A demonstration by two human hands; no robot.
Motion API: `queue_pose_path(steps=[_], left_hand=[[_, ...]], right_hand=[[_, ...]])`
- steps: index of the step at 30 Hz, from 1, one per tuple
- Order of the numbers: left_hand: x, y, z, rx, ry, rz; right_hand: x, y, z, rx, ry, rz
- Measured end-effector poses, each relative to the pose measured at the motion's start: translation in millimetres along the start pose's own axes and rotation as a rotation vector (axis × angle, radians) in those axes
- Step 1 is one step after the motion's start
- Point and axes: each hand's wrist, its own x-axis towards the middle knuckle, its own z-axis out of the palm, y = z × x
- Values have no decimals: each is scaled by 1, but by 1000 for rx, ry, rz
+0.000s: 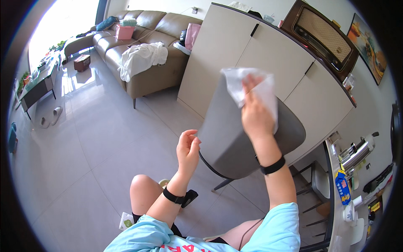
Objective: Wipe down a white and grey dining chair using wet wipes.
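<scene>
My right hand (256, 116) presses a white cloth or wipe (266, 86) against the backrest of a grey upholstered chair (223, 135). The cloth is spread over the top part of the backrest, and part of it hangs beside my wrist. At the chair's left edge is my left hand (188, 149), its fingers loosely curled, with nothing seen in it. Whether its fingertips touch the chair I cannot tell. One dark metal leg (223, 185) shows beneath the seat.
Behind the chair stands a beige cabinet (217, 53) with a vintage radio (324, 37) on top. A leather sofa (154, 82) is at the upper left. To the right, a table (338, 226) bears a blue wipes pack (342, 187). A tissue pack (126, 221) lies near my knee.
</scene>
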Motion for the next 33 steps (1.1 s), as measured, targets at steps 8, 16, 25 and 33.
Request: queue_pose_path(steps=[8, 16, 25, 33], left_hand=[[-31, -10, 36, 38, -266, -74], [-42, -46, 27, 690, -349, -265], [-90, -131, 24, 944, -842, -527], [-78, -120, 42, 918, -587, -543]], right_hand=[[-156, 14, 65, 289, -495, -112], [-107, 63, -34, -143, 149, 5], [-177, 94, 7, 408, 621, 403], [-211, 79, 37, 667, 654, 642]])
